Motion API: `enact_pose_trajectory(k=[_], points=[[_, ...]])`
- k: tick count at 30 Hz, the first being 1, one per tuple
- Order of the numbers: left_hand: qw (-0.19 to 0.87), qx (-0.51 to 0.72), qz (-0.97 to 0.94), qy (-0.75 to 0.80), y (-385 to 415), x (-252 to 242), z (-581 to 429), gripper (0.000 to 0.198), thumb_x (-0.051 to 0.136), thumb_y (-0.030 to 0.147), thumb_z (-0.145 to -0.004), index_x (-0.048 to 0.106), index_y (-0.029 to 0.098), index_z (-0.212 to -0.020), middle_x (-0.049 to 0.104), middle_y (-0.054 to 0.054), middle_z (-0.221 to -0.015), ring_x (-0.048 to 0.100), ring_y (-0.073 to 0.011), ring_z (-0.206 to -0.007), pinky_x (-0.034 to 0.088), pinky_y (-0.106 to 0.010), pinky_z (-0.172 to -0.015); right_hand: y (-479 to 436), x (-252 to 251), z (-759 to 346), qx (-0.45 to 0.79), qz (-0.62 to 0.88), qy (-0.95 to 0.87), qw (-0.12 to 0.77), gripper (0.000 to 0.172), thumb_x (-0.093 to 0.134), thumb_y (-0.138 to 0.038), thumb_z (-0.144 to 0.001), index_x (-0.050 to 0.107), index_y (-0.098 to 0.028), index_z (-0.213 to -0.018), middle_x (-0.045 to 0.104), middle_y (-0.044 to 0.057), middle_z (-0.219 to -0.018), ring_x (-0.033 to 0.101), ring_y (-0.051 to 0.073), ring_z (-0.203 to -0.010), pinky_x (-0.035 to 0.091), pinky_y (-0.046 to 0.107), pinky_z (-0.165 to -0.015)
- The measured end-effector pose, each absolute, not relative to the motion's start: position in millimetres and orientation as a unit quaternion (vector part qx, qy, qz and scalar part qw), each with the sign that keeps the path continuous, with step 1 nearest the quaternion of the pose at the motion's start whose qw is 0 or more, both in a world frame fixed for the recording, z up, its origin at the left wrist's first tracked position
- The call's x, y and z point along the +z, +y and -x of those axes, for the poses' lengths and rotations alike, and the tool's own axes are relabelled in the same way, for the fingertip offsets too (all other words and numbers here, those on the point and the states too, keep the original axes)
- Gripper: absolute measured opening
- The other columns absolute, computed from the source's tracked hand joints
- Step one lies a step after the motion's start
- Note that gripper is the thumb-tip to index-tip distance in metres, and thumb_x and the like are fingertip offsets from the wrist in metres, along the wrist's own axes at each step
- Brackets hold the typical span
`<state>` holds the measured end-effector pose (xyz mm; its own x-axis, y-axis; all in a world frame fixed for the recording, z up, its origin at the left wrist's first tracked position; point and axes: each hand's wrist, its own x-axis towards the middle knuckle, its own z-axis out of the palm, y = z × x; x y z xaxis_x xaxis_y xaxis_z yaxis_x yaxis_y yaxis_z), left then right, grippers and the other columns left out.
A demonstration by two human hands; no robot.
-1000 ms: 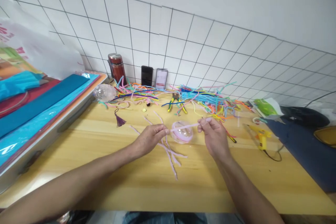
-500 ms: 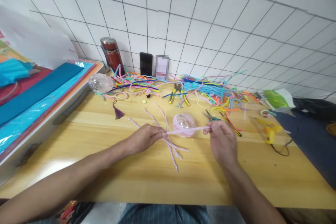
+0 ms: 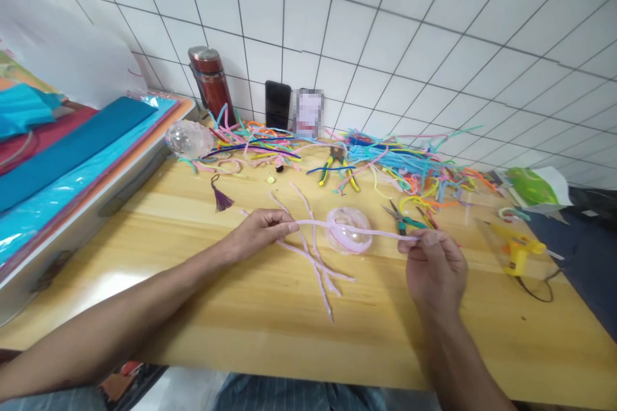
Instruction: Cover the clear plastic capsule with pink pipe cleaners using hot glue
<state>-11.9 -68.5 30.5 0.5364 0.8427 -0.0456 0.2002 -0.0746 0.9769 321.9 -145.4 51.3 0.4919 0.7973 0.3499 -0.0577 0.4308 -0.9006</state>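
Observation:
My left hand [image 3: 258, 231] pinches one end of a pale pink pipe cleaner [image 3: 385, 233]. My right hand [image 3: 436, 270] pinches the other end, so the strand is stretched straight between them, just above the wooden table [image 3: 241, 314]. A clear plastic half-sphere [image 3: 349, 237] lies on the table behind the strand's middle. Several more pink pipe cleaners [image 3: 318, 263] lie crossed on the table between my hands.
A heap of coloured pipe cleaners [image 3: 395, 164] runs along the back, with pliers [image 3: 337, 167], small scissors [image 3: 402, 218], a red flask [image 3: 209, 80], a phone [image 3: 278, 104] and a clear ball [image 3: 189, 139]. A yellow glue gun [image 3: 520, 250] lies right; stacked coloured sheets [image 3: 72, 160] lie left.
My hands have drawn apart, the right one sliding right and toward me, so the pink pipe cleaner now spans a longer stretch. The view has tilted down and shifted slightly.

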Motion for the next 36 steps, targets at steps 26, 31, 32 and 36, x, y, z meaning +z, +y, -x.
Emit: enact_pose_trajectory(k=[26, 31, 32, 36], points=[[0.677, 0.373, -0.538, 0.337, -73.6, 34.0, 13.6, 0.039, 0.090, 0.050, -0.087, 0.087, 0.019, -0.111, 0.087, -0.013, -0.110, 0.080, -0.0188, -0.076, 0.066, -0.031, -0.076, -146.9, 50.5, -327.7, 0.291, 0.471, -0.355, 0.753, 0.035, 0.097, -0.042, -0.080, 0.071, -0.018, -0.075, 0.074, 0.000, -0.076, 0.065, 0.014, -0.060, 0.049, 0.031, -0.058], [0.696, 0.457, -0.425, 0.355, -66.7, 30.8, 12.1, 0.052, 0.100, 0.055, -0.073, 0.086, 0.017, -0.105, 0.085, -0.009, -0.088, 0.075, -0.0145, -0.061, 0.062, -0.026, -0.068, -150.6, 46.8, -322.9, 0.277, 0.480, -0.385, 0.738, 0.034, 0.097, -0.045, -0.080, 0.074, -0.020, -0.075, 0.075, -0.002, -0.074, 0.063, 0.013, -0.059, 0.051, 0.033, -0.062], [0.694, 0.466, -0.412, 0.362, -65.3, 30.1, 11.6, 0.053, 0.100, 0.056, -0.071, 0.085, 0.016, -0.103, 0.084, -0.007, -0.083, 0.074, -0.0136, -0.059, 0.060, -0.024, -0.065, -151.4, 46.2, -321.0, 0.274, 0.485, -0.391, 0.733, 0.034, 0.096, -0.046, -0.080, 0.075, -0.020, -0.075, 0.075, -0.002, -0.074, 0.063, 0.014, -0.059, 0.050, 0.033, -0.063], [0.666, 0.482, -0.402, 0.403, -59.3, 27.1, 11.2, 0.062, 0.098, 0.065, -0.069, 0.081, 0.013, -0.099, 0.081, -0.006, -0.076, 0.069, -0.0132, -0.054, 0.053, -0.023, -0.053, -154.4, 44.2, -314.6, 0.261, 0.501, -0.427, 0.706, 0.030, 0.094, -0.047, -0.083, 0.078, -0.022, -0.077, 0.074, -0.001, -0.072, 0.063, 0.015, -0.059, 0.049, 0.034, -0.063]])
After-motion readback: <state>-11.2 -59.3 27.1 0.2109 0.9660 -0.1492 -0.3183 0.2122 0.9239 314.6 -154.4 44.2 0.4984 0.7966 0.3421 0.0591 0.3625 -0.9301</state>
